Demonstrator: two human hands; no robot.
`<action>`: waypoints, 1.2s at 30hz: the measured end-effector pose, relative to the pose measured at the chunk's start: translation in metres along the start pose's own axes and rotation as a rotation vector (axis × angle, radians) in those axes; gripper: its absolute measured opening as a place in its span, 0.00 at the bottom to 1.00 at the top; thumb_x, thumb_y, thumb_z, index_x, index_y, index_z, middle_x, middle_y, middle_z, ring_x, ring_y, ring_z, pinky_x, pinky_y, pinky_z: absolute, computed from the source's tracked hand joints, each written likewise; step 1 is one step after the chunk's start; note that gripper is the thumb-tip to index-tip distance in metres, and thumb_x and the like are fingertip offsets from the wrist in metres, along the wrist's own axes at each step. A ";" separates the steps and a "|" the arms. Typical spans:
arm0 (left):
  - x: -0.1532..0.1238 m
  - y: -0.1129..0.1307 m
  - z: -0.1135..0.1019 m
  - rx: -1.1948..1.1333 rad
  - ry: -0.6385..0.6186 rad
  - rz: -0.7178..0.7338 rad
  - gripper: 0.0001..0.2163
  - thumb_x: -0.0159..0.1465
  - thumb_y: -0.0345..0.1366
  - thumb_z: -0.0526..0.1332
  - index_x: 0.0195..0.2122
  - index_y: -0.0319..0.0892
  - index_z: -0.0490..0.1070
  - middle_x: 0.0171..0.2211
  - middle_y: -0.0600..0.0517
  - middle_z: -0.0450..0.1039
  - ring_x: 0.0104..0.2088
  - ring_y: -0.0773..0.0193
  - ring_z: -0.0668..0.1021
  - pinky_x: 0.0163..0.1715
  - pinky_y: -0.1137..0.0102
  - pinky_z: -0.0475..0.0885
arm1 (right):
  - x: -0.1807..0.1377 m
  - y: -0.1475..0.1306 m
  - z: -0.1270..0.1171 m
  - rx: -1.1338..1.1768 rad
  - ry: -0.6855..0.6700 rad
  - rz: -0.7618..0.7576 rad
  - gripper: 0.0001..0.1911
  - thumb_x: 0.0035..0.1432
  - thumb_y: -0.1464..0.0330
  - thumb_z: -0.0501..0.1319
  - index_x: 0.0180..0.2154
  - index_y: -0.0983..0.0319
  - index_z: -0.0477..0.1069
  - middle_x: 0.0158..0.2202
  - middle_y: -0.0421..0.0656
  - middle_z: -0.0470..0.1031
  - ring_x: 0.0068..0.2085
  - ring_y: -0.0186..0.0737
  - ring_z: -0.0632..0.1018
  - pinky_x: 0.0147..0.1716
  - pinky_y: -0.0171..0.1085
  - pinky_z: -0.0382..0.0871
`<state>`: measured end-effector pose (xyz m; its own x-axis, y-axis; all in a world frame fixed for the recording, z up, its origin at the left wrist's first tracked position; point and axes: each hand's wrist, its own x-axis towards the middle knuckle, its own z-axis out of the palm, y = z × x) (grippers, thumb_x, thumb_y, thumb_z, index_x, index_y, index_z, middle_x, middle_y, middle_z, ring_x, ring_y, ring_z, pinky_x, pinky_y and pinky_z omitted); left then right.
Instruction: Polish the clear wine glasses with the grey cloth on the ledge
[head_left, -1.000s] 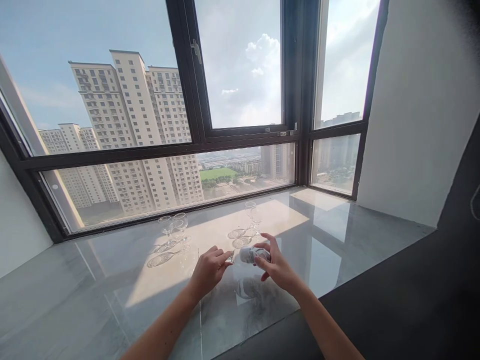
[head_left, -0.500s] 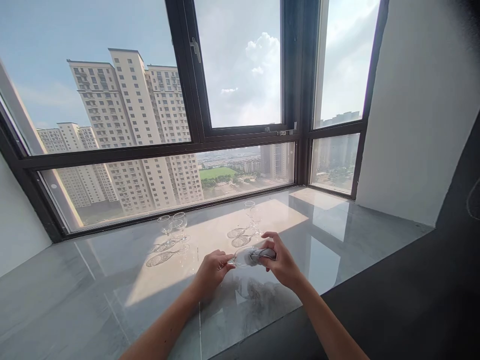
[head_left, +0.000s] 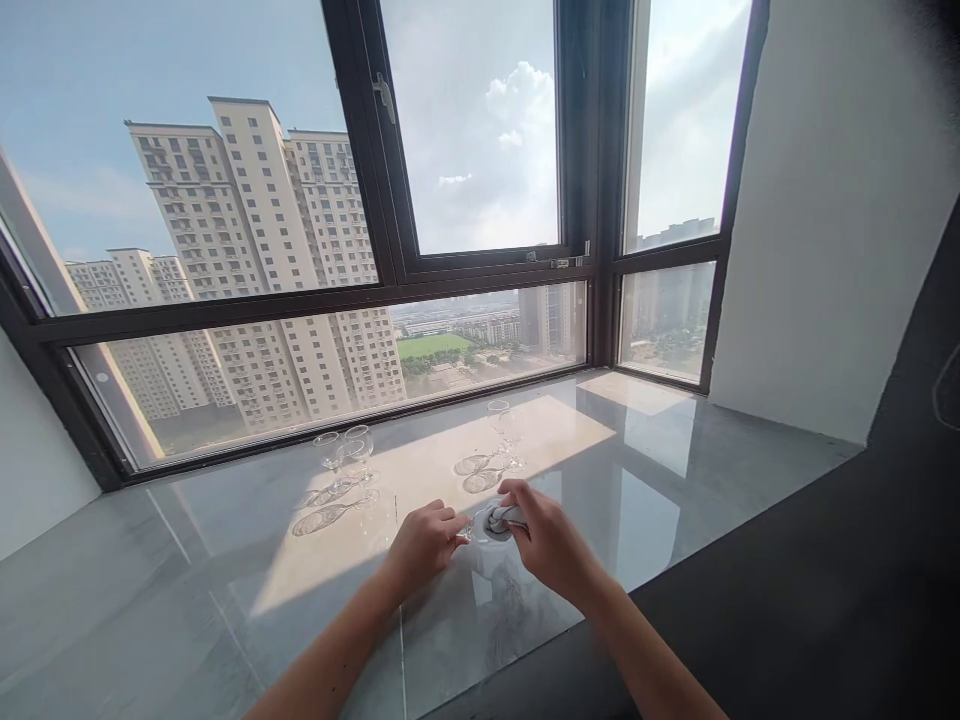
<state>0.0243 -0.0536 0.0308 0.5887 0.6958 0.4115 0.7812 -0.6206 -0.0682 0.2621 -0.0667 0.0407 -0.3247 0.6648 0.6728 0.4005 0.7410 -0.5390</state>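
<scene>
My left hand (head_left: pixel 424 540) is closed around the stem end of a clear wine glass (head_left: pixel 486 555), which is held tilted on its side above the sill. A bunched grey cloth (head_left: pixel 505 517) is at the glass's mouth and reaches into the bowl. My right hand (head_left: pixel 556 548) pinches that cloth between thumb and fingers. Part of the stem and base is hidden by the left fingers.
On the glossy stone sill (head_left: pixel 315 590), several stemmed glasses (head_left: pixel 358 442) stand at the left near the window, casting shadows. More clear glasses (head_left: pixel 510 428) are farther back, beyond my right hand. The dark window frame (head_left: pixel 480 275) bounds the far side, a white wall (head_left: pixel 802 230) the right.
My right hand has shifted left with the cloth, which now sits deeper in the bowl. The glass's mouth has turned more toward me. My left hand keeps its hold; the view has shifted slightly.
</scene>
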 end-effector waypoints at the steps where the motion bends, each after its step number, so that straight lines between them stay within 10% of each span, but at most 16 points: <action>1: 0.000 -0.001 0.000 0.010 0.014 0.044 0.06 0.65 0.34 0.60 0.40 0.44 0.76 0.27 0.51 0.73 0.32 0.60 0.72 0.29 0.69 0.61 | 0.001 -0.001 -0.001 0.002 0.008 0.005 0.22 0.55 0.79 0.53 0.49 0.55 0.61 0.39 0.43 0.75 0.40 0.42 0.77 0.38 0.38 0.69; 8: 0.000 0.003 0.003 -0.235 0.189 0.029 0.09 0.68 0.38 0.58 0.45 0.45 0.76 0.27 0.50 0.73 0.32 0.60 0.71 0.31 0.69 0.63 | 0.011 0.014 -0.020 0.409 0.305 0.263 0.19 0.54 0.68 0.64 0.44 0.56 0.59 0.31 0.38 0.73 0.27 0.37 0.73 0.25 0.35 0.68; 17: 0.006 0.026 0.010 -0.938 0.248 -0.307 0.16 0.67 0.50 0.57 0.33 0.42 0.67 0.30 0.52 0.69 0.32 0.65 0.70 0.35 0.69 0.66 | 0.008 0.010 0.020 0.682 0.566 0.506 0.27 0.51 0.59 0.69 0.47 0.57 0.58 0.32 0.38 0.71 0.29 0.38 0.73 0.23 0.36 0.71; 27: 0.010 0.038 0.006 -1.428 0.389 -0.504 0.16 0.65 0.52 0.58 0.37 0.43 0.70 0.61 0.45 0.65 0.57 0.55 0.70 0.53 0.62 0.68 | -0.007 -0.006 0.061 0.606 0.337 0.527 0.23 0.54 0.63 0.64 0.49 0.53 0.58 0.33 0.39 0.73 0.30 0.43 0.76 0.23 0.38 0.72; 36: 0.011 0.032 0.006 -1.417 0.397 -0.706 0.26 0.63 0.59 0.56 0.49 0.42 0.69 0.59 0.39 0.68 0.59 0.53 0.70 0.51 0.61 0.71 | -0.005 -0.015 0.055 0.905 0.057 0.606 0.22 0.46 0.68 0.65 0.44 0.53 0.61 0.30 0.37 0.71 0.27 0.40 0.73 0.19 0.36 0.68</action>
<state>0.0568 -0.0638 0.0275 -0.0449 0.9773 0.2072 -0.0800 -0.2103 0.9744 0.2105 -0.0757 0.0172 -0.2364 0.9550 0.1794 -0.3059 0.1021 -0.9466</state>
